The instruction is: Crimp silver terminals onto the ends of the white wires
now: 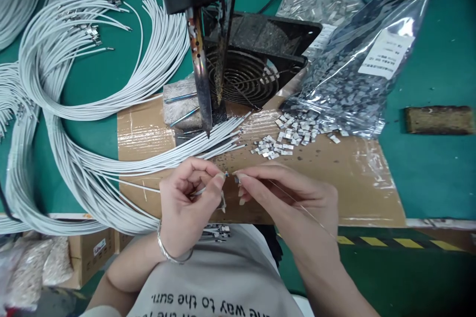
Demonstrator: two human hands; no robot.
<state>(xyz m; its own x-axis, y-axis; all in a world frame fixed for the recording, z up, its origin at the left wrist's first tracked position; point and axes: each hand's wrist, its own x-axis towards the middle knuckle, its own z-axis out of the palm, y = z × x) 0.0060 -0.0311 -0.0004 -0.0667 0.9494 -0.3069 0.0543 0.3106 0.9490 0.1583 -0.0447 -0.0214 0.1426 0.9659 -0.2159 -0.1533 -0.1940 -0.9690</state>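
Note:
My left hand (191, 203) is closed in a pinch on a white wire (199, 191), whose bare end pokes out past the thumb and forefinger. Facing it across a narrow gap, my right hand (297, 198) pinches a small metal terminal (236, 179). A thin solder-like strand (307, 212) runs back from those fingers over the hand. Just beyond both hands, a pointed soldering iron (204, 89) hangs tip down from a dark holder. Loose metal terminals (284, 136) lie in a pile behind my right hand. A bundle of white wires (163, 159) reaches in from the left.
Cardboard (357, 183) covers part of the green table (439, 173). A black fan (245, 74) stands behind the iron. Plastic bags of parts (345, 74) sit at the back right, near a brown block (439, 120). Coiled white wires (44, 84) fill the left side.

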